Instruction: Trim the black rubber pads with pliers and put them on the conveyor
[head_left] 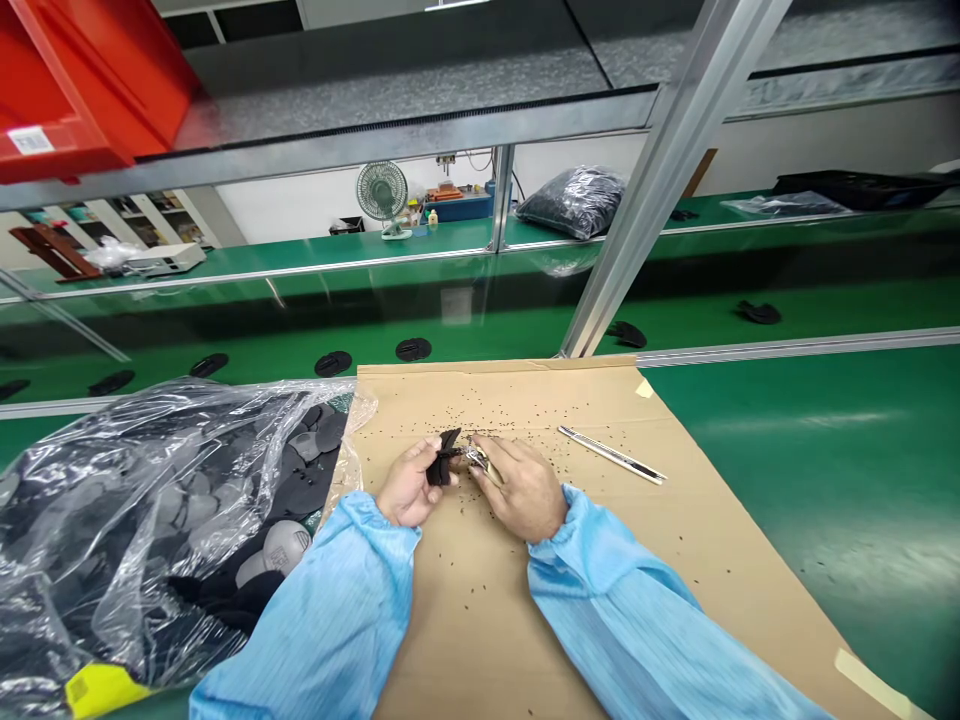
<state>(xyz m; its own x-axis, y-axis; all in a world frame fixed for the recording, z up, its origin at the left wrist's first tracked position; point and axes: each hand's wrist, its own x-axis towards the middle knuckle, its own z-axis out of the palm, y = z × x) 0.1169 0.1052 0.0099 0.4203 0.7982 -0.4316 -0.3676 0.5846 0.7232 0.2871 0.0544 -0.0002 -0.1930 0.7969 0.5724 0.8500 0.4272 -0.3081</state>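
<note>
Here, a small black flexible piece [448, 458] sits pinched in the left hand [409, 484], fingers and thumb pressed together on it, just above the middle of a tan cardboard sheet [480, 610]. The right hand [525, 490] curls over a small silver tool [476, 458], pinching it, with the tool's end just beside the black piece. Tiny black crumbs [450, 420] scatter across the cardboard, and a slim metal strip [611, 453] lies on it to the right. On the left, a clear plastic bag [112, 500] of round dark discs [326, 432] slumps against the sheet on the green tabletop [810, 470].
</note>
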